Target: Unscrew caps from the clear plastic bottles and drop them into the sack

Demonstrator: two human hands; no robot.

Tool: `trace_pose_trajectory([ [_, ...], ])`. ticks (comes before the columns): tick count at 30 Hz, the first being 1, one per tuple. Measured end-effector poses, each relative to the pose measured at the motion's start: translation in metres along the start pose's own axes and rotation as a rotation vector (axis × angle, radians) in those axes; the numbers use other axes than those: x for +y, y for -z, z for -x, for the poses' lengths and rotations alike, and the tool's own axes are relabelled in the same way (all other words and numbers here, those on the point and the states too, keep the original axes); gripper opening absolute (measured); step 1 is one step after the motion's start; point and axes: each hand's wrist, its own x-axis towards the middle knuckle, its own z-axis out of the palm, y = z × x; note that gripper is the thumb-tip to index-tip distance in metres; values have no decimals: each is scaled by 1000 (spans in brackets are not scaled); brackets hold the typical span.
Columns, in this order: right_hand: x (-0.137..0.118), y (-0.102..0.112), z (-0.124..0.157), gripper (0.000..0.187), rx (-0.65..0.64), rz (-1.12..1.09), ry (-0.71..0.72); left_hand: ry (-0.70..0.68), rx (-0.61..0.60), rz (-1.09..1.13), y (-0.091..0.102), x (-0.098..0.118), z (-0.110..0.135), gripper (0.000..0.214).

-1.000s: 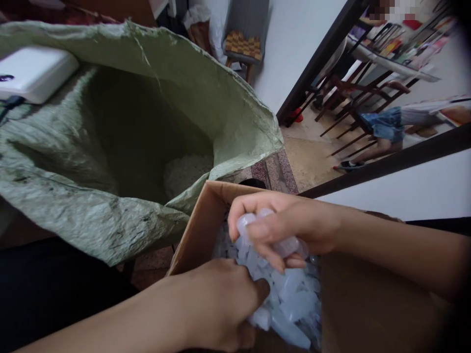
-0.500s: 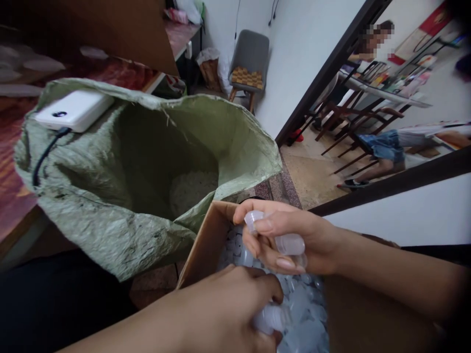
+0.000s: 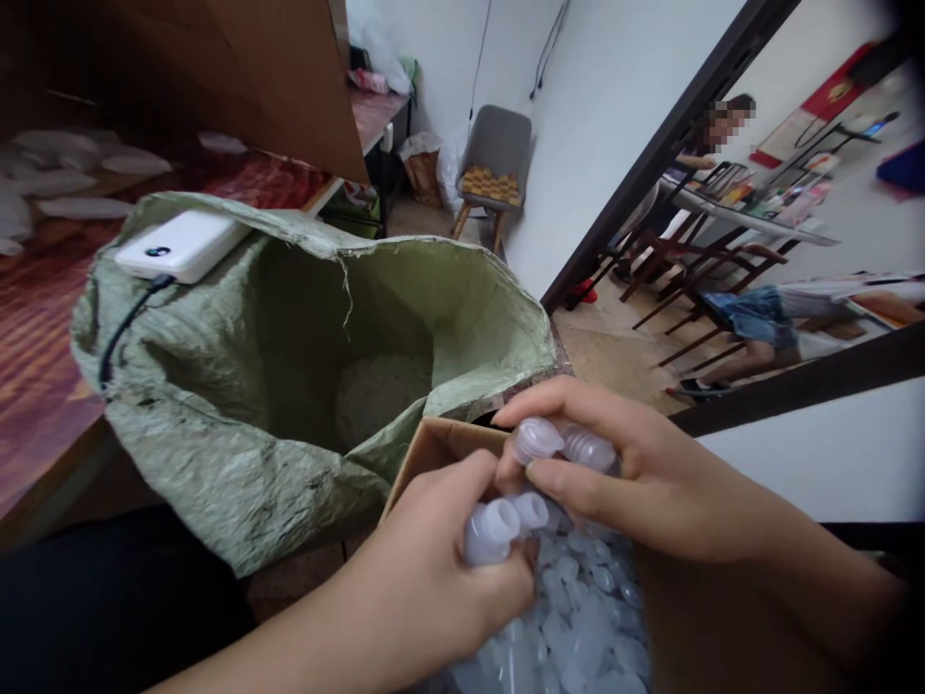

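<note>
My left hand (image 3: pixel 434 569) is wrapped around small translucent plastic bottles (image 3: pixel 491 532), at least two, with their open necks pointing up and right. Close beside it, my right hand (image 3: pixel 621 482) holds a few more small plastic bottles (image 3: pixel 539 440) between thumb and fingers, their ridged ends facing left. Both hands are above a cardboard box (image 3: pixel 413 455) filled with many similar translucent pieces (image 3: pixel 582 627). My fingers hide part of the bottles and of the box's far side.
A large green woven sack (image 3: pixel 238 482) gapes open behind the box, pale contents low inside. A white power bank (image 3: pixel 184 246) with a black cable lies on its rim. Left is a red-patterned table (image 3: pixel 43 318). Farther back are a grey chair (image 3: pixel 495 145) and, through a doorway, people at tables.
My left hand has come up out of the box with bottles now showing in its grip. My right hand has turned and come close to it. The view has shifted slightly.
</note>
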Motion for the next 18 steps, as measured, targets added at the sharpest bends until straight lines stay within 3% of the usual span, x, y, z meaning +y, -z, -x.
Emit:
trace_pose_trajectory([
  [3,3,-1,1,26,59,114,20,-5,116,-45,5,2,0,11],
  [6,4,-3,1,24,16,179,114,-43,184,-97,10,3,1,15],
  [15,5,-16,4,19,-55,309,254,-185,211,-327,15,-3,8,40],
  [18,7,-18,7,16,-47,368,216,-292,244,-426,17,-8,7,47],
])
